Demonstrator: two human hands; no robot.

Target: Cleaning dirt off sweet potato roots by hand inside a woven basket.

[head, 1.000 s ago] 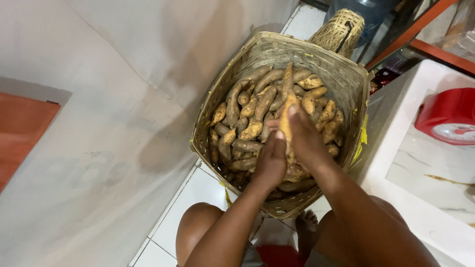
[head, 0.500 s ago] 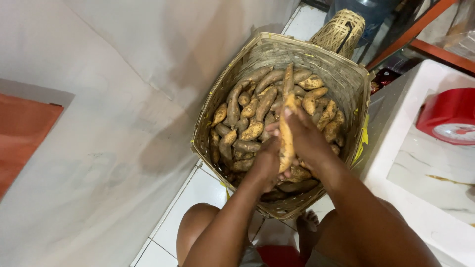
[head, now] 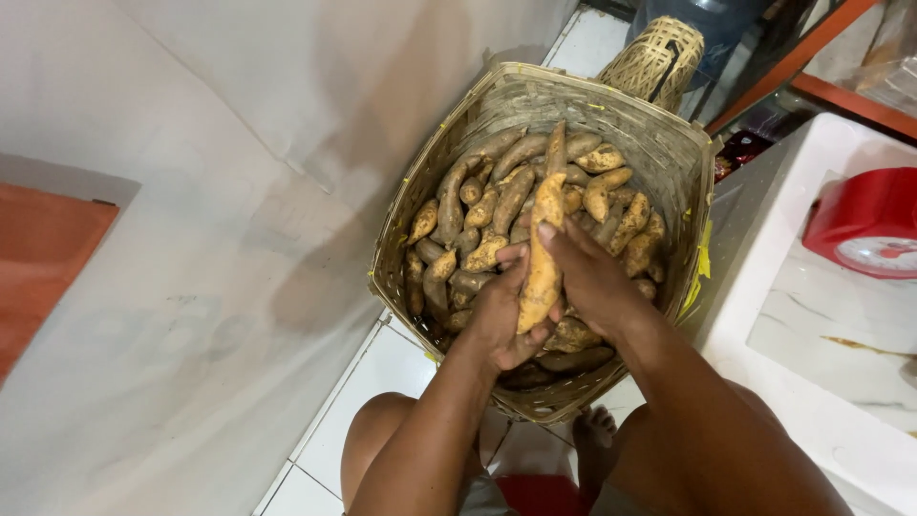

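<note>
We saw one dial face, round and white in a red scale on the white counter at right; no packages or signs.

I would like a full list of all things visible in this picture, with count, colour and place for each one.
sweet potato in hand: one, orange-yellow, long, held upright over the basket
sweet potatoes: many, brown-orange with soil, piled inside the basket
woven basket: one, tan, on the floor against the wall
small woven holder: one, pale tan, behind the basket
wall: one, grey-white, left side
floor tiles: white, under the basket
white counter: one, right side
red round object: one, on the counter
orange bar: one, upper right
left hand: one, cupping the potato's lower part
right hand: one, gripping the potato from the right
knees and feet: below the basket
</note>
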